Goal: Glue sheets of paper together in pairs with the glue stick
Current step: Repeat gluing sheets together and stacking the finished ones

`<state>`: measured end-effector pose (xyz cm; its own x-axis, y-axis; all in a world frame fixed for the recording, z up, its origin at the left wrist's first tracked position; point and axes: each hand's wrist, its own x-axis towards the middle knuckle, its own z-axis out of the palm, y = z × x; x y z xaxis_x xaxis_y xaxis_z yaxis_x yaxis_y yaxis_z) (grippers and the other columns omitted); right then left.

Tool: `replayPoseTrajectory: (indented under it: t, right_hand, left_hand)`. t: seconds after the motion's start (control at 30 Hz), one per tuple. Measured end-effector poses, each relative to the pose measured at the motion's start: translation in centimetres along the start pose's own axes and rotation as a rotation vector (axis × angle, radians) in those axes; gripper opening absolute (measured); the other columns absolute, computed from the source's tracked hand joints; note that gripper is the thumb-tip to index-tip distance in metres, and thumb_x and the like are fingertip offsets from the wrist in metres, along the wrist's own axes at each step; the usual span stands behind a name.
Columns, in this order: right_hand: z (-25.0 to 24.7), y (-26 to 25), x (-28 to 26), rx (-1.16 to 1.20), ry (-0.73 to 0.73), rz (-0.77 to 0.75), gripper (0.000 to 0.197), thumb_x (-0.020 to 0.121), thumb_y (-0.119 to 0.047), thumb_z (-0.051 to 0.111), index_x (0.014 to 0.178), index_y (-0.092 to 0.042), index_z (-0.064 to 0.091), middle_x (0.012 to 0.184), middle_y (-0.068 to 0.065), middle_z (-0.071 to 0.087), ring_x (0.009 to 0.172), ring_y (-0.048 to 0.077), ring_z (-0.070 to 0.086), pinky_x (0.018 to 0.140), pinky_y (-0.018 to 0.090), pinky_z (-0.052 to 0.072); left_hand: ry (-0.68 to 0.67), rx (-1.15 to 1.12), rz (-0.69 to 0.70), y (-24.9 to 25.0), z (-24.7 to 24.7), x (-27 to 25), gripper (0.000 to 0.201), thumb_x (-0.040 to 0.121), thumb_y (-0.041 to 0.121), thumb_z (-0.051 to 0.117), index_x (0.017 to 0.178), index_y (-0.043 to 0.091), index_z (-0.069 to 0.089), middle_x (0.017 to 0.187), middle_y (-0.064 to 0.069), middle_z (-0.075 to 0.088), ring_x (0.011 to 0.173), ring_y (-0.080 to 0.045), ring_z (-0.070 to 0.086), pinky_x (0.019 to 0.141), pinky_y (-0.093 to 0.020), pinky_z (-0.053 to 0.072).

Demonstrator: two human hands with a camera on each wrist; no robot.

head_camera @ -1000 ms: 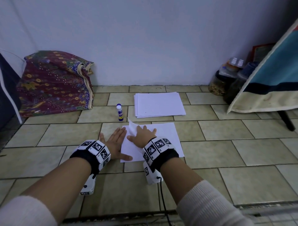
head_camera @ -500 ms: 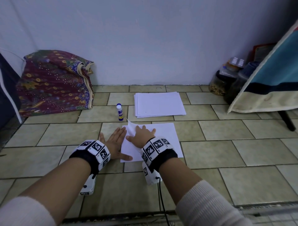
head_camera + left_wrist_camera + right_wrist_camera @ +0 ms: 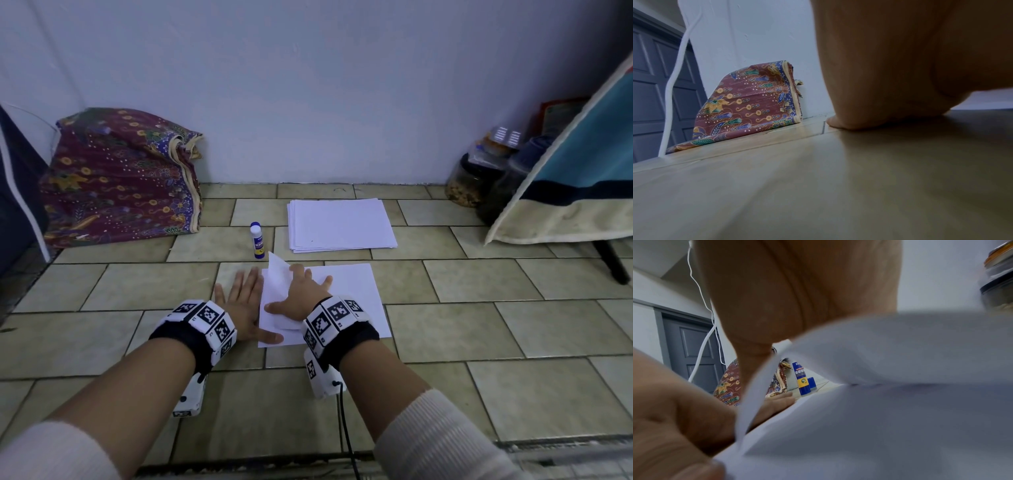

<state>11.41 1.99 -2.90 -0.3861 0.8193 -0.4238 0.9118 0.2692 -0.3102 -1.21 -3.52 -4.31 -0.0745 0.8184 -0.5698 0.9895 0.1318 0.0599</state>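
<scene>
Since a second ago the curled left edge of the top sheet stands higher under the right hand, whose fingers lie flat, probably smoothing. The left hand lies flat, thumb on the bottom sheet. Glue stick stands behind, untouched.

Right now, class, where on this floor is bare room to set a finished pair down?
Bare tiles lie right of the sheets, toward the mattress, and left of the left hand, before the patterned cloth. It is crowded around the glue stick and the paper stack.
</scene>
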Motion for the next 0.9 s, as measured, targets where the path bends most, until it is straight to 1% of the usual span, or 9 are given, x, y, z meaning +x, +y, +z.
replayPoseTrajectory:
  t: [0.17, 0.43, 0.53, 0.6, 0.7, 0.73, 0.8, 0.83, 0.9]
  right_hand:
    - [-0.8, 0.1, -0.7, -0.058, -0.049, -0.036, 0.082, 0.080, -0.056, 0.062, 0.143, -0.016, 0.028, 0.147, 0.013, 0.029, 0.141, 0.026, 0.023, 0.114, 0.056, 0.000]
    - [-1.1, 0.0, -1.1, -0.060, -0.054, -0.043, 0.081, 0.078, -0.056, 0.066, 0.141, -0.016, 0.032, 0.146, 0.012, 0.031, 0.140, 0.024, 0.026, 0.114, 0.056, 0.000]
    - [-1.1, -0.1, -1.4, -0.060, -0.052, -0.045, 0.087, 0.076, -0.067, 0.060, 0.142, -0.017, 0.032, 0.149, 0.012, 0.028, 0.140, 0.026, 0.026, 0.114, 0.056, 0.001]
    - [-1.2, -0.1, -1.6, -0.044, -0.059, -0.038, 0.086, 0.079, -0.071, 0.052, 0.142, -0.016, 0.033, 0.150, 0.013, 0.027, 0.141, 0.027, 0.024, 0.114, 0.057, 0.001]
    - [-1.5, -0.1, -1.4, -0.031, -0.047, -0.021, 0.067, 0.090, -0.058, 0.047, 0.141, -0.016, 0.036, 0.148, 0.012, 0.031, 0.138, 0.025, 0.030, 0.115, 0.054, 0.002]
    - [-1.6, -0.1, -1.4, -0.044, -0.046, -0.019, 0.061, 0.092, -0.051, 0.049, 0.141, -0.016, 0.036, 0.147, 0.011, 0.032, 0.138, 0.024, 0.031, 0.116, 0.054, 0.003]
    - [-1.5, 0.0, -0.9, -0.081, -0.059, -0.015, 0.059, 0.091, -0.040, 0.056, 0.142, -0.018, 0.034, 0.145, 0.009, 0.033, 0.138, 0.023, 0.029, 0.115, 0.054, 0.005]
    - [-1.3, 0.0, -0.6, -0.094, -0.073, -0.008, 0.063, 0.089, -0.036, 0.060, 0.142, -0.019, 0.032, 0.145, 0.008, 0.032, 0.138, 0.024, 0.028, 0.115, 0.056, 0.006]
    - [-0.5, -0.1, 0.2, -0.088, -0.092, 0.028, 0.071, 0.081, -0.035, 0.070, 0.139, -0.023, 0.031, 0.142, 0.008, 0.030, 0.138, 0.031, 0.026, 0.112, 0.061, 0.012]
  left_hand:
    - [-0.041, 0.030, -0.009, 0.1, -0.4, -0.1, 0.137, 0.071, 0.070, 0.064, 0.143, 0.007, -0.033, 0.150, -0.006, -0.039, 0.140, -0.029, -0.033, 0.115, -0.057, -0.009]
    - [-0.070, 0.012, 0.016, -0.1, -0.6, -0.2, 0.140, 0.068, 0.068, 0.069, 0.144, 0.009, -0.033, 0.149, -0.005, -0.041, 0.138, -0.028, -0.036, 0.114, -0.058, -0.011]
    - [-0.082, 0.057, 0.016, -0.1, -0.7, -0.3, 0.141, 0.066, 0.065, 0.073, 0.145, 0.011, -0.031, 0.149, -0.006, -0.042, 0.138, -0.029, -0.037, 0.112, -0.060, -0.010]
    - [-0.084, 0.075, 0.042, -0.3, -0.9, -0.4, 0.141, 0.065, 0.060, 0.077, 0.147, 0.013, -0.028, 0.149, -0.007, -0.042, 0.137, -0.030, -0.037, 0.112, -0.061, -0.010]
    - [-0.108, 0.020, 0.076, -1.0, -1.7, -0.9, 0.144, 0.066, 0.055, 0.079, 0.143, 0.009, -0.033, 0.150, -0.005, -0.040, 0.140, -0.025, -0.033, 0.115, -0.056, -0.007]
    - [-0.124, -0.008, 0.086, -1.1, -1.9, -0.9, 0.145, 0.063, 0.061, 0.075, 0.142, 0.008, -0.034, 0.150, -0.004, -0.040, 0.140, -0.024, -0.033, 0.116, -0.055, -0.008]
    - [-0.115, -0.081, 0.072, -1.0, -2.0, -0.8, 0.132, 0.059, 0.073, 0.047, 0.144, 0.010, -0.032, 0.152, -0.001, -0.037, 0.142, -0.021, -0.030, 0.116, -0.053, -0.007]
    - [-0.094, -0.141, 0.050, -0.9, -2.0, -0.6, 0.123, 0.061, 0.074, 0.035, 0.146, 0.012, -0.029, 0.153, 0.001, -0.034, 0.143, -0.019, -0.027, 0.117, -0.052, -0.006]
    - [-0.054, -0.257, 0.018, -0.7, -1.8, 0.0, 0.104, 0.079, 0.074, 0.027, 0.149, 0.015, -0.022, 0.156, 0.003, -0.028, 0.145, -0.015, -0.022, 0.117, -0.049, -0.006]
